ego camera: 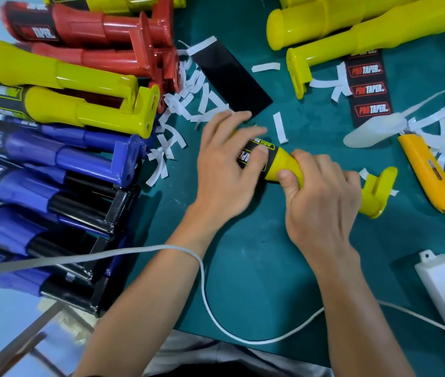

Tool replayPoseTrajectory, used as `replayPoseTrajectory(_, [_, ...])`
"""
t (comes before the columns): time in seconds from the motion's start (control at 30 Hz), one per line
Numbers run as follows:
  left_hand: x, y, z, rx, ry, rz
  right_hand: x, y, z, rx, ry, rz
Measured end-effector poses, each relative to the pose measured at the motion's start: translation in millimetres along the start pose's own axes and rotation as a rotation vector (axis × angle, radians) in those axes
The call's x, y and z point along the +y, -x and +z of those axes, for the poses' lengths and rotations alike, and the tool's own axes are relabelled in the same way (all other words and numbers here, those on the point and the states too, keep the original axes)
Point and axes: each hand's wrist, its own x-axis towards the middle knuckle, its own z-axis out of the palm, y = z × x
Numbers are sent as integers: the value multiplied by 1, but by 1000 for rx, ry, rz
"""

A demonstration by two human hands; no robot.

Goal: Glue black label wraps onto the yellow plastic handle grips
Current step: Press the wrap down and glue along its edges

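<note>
Your right hand [322,205] grips the yellow grip [286,165] round its middle, just above the green tabletop [256,268], its flanged end poking out to the right. Your left hand [224,159] curls round the black wrap [251,156] on the grip's other end, thumb pressing on the lettering. A strip of spare labels [368,89] lies beyond, among white paper scraps [188,93]. A knife [431,175] lies to the right. Finished grips [52,104] are piled on the left.
</note>
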Motion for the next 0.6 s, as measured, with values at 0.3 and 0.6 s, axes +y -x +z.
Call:
replayPoseTrajectory(0.3, [9, -4, 4, -55, -331, 152, 11, 1, -11, -55, 122, -30])
replayPoseTrajectory(0.6, [12, -13, -5, -57, -298, 34, 8, 1, -14, -127, 196, -97])
